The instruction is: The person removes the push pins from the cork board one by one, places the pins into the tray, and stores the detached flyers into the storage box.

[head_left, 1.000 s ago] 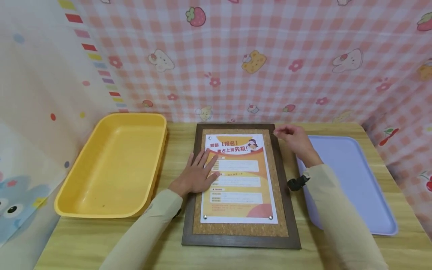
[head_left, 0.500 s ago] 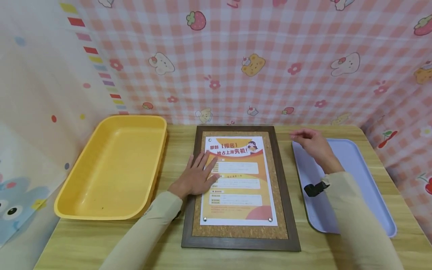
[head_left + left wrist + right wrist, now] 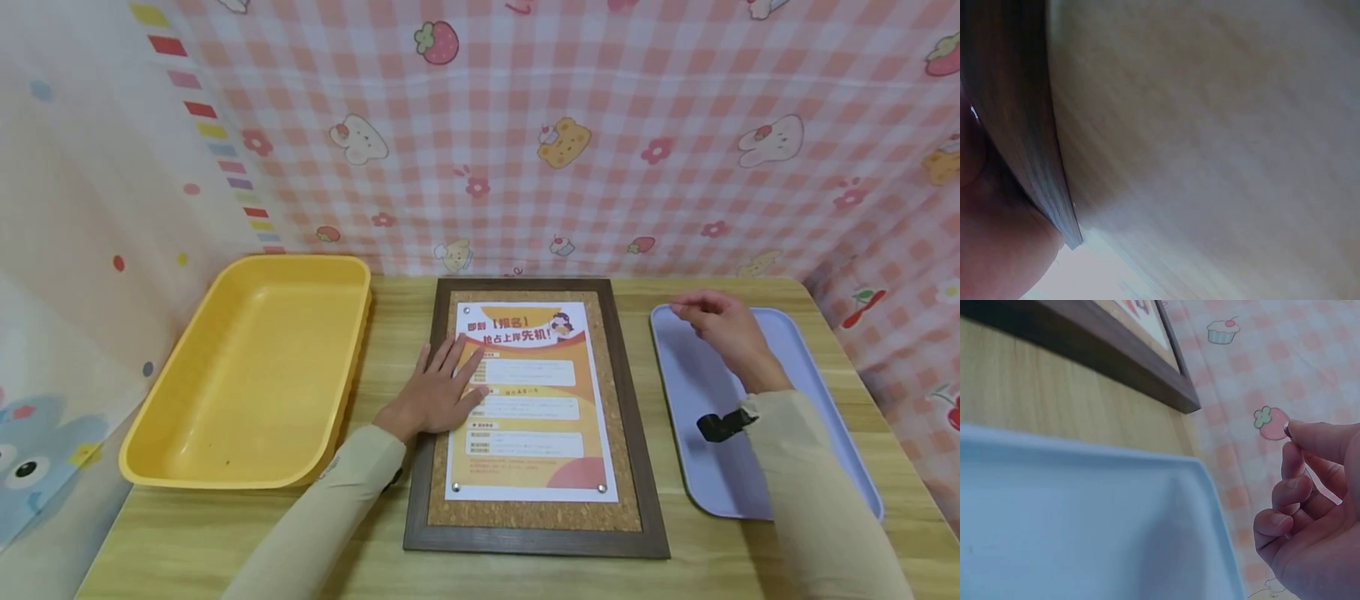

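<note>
My left hand (image 3: 435,392) rests on the left side of a printed poster (image 3: 528,462), fingers straight and spread. The poster lies on a cork board (image 3: 547,515) with a dark wooden frame (image 3: 536,540). Silver thumbtacks show at its upper left, lower left and lower right corners, the last being a thumbtack (image 3: 602,488). Above the far end of a light purple tray (image 3: 723,483) is my right hand (image 3: 727,333). Its thumb and forefinger pinch a small silver thumbtack (image 3: 1287,429), mostly hidden by the fingertips. In the left wrist view the frame's edge (image 3: 1029,125) shows beside the hand.
A deep yellow tray (image 3: 255,367) stands on the wooden table (image 3: 187,542) to the left. Behind the table hangs a pink checked cloth (image 3: 480,150). Another patterned cloth (image 3: 67,250) closes off the left side.
My right hand has moved right, from the board's upper right corner to over the purple tray, still pinching. My left hand has stayed on the poster.
</note>
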`<control>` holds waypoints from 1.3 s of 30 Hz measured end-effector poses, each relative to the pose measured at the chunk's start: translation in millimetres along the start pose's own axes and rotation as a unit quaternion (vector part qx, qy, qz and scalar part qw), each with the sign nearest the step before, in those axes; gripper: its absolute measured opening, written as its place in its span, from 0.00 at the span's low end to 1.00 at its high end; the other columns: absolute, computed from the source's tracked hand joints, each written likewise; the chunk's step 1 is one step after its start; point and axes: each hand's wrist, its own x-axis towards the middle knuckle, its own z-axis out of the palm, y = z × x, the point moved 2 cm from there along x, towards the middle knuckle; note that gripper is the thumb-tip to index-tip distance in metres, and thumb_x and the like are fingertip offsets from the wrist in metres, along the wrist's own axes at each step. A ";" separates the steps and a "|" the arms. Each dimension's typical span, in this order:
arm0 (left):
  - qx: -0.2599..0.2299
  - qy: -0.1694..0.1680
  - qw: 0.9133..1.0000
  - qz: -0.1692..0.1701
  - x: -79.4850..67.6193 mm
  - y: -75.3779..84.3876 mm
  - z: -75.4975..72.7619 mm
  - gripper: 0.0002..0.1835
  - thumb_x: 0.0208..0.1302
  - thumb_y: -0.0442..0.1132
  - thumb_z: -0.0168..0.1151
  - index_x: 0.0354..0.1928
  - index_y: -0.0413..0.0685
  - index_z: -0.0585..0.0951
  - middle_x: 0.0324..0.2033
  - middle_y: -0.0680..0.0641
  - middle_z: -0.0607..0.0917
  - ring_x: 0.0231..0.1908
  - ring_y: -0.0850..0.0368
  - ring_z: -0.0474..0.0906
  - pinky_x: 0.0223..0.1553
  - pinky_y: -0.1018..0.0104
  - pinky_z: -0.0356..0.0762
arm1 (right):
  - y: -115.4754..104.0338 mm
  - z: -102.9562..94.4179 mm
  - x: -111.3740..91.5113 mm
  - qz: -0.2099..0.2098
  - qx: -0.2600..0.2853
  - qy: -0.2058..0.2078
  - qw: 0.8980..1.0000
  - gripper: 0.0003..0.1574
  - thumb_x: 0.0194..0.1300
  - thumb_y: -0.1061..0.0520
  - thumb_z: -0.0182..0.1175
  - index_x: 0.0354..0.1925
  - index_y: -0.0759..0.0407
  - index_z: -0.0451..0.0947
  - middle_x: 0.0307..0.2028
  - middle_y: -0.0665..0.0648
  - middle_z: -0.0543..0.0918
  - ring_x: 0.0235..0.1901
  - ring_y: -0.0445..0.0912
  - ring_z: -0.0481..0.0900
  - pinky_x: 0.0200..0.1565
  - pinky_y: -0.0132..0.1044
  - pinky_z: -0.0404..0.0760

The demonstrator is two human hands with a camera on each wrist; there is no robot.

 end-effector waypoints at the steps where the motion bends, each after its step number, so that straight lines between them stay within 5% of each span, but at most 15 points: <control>1: 0.000 0.000 1.000 0.000 -0.2 0.1 -0.2 0.35 0.71 0.62 0.28 0.74 0.58 0.41 0.73 0.45 0.36 0.72 0.48 0.29 0.68 0.45 0.28 | 1.9 0.2 0.5 -0.001 0.008 0.001 1.000 0.22 0.63 0.47 0.60 0.48 0.61 0.78 0.32 0.34 0.81 0.34 0.39 0.73 0.33 0.30 0.73; 10: -0.004 -0.006 1.000 0.001 0.8 -1.5 0.6 0.35 0.70 0.63 0.27 0.74 0.59 0.40 0.73 0.45 0.35 0.72 0.48 0.28 0.68 0.45 0.27 | 14.9 3.6 3.2 0.025 0.018 -0.009 0.999 0.25 0.63 0.47 0.60 0.50 0.64 0.76 0.33 0.43 0.82 0.28 0.40 0.70 0.31 0.34 0.72; 39: 0.002 -0.009 1.000 -0.006 2.3 -1.5 1.1 0.35 0.70 0.63 0.27 0.74 0.60 0.38 0.73 0.46 0.34 0.72 0.49 0.27 0.68 0.45 0.26 | 42.8 2.6 8.3 0.081 -0.049 -0.004 0.996 0.23 0.64 0.46 0.58 0.49 0.61 0.77 0.28 0.36 0.79 0.26 0.36 0.71 0.28 0.31 0.71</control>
